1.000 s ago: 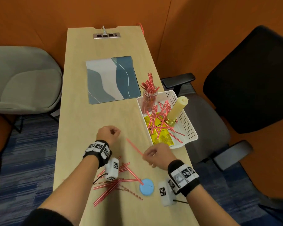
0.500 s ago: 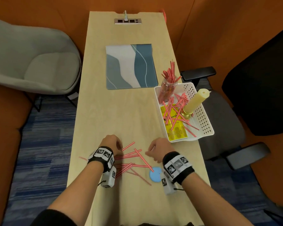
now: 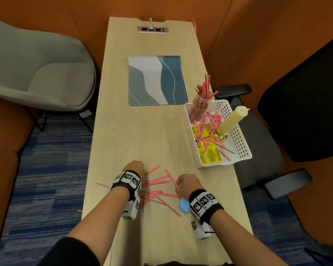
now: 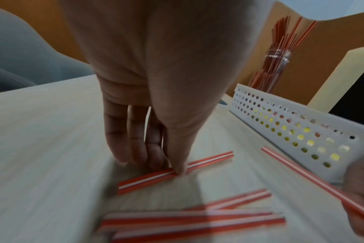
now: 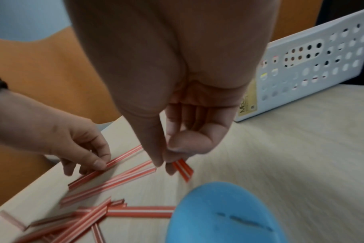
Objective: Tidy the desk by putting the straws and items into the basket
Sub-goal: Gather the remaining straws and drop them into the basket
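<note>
Head view shows the job partly done: the basket (image 3: pixel 190 131) at the desk's right edge already holds loose straws, while many straws (image 3: pixel 156 191) lie scattered near the person, whose left hand (image 3: pixel 134 167) and right hand (image 3: pixel 187 184) each pinch one.
</note>
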{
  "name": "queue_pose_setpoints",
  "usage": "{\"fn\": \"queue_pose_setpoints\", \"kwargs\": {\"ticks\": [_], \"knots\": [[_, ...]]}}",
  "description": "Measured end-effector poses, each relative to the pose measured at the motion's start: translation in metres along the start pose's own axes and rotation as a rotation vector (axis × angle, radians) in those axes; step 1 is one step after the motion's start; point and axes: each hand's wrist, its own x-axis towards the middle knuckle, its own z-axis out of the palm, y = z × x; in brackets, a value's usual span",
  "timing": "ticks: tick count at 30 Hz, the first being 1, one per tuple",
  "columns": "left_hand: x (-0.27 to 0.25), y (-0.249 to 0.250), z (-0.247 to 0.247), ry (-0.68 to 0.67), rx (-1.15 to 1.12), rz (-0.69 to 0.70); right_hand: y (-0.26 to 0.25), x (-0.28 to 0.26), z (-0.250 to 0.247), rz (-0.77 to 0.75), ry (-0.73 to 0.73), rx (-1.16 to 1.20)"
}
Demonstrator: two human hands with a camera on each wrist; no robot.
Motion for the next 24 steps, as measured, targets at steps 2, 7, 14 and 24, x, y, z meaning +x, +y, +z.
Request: {"fn": "queue_pose_setpoints", "kwargs": {"ticks": [2,7,14,24], "knots": [[0.001,0.009,-0.008,-0.015,0.000,0.031,0.005,-0.001,-0.004,-0.008,0.025,0.055],[0.000,0.062,-0.062,0.156,-0.265,0.279,0.023,-0.008,-0.012,-0.039,0.042,0.114],[-0.011,0.159,-0.123,0.210,-0.717,0.461,0.025,-0.022,-0.034,-0.106,-0.051,0.248],[0.014,0.044,-0.059,0.176,-0.486,0.118,0.020,-0.004,-0.160,-0.125,0.310,0.679]]}}
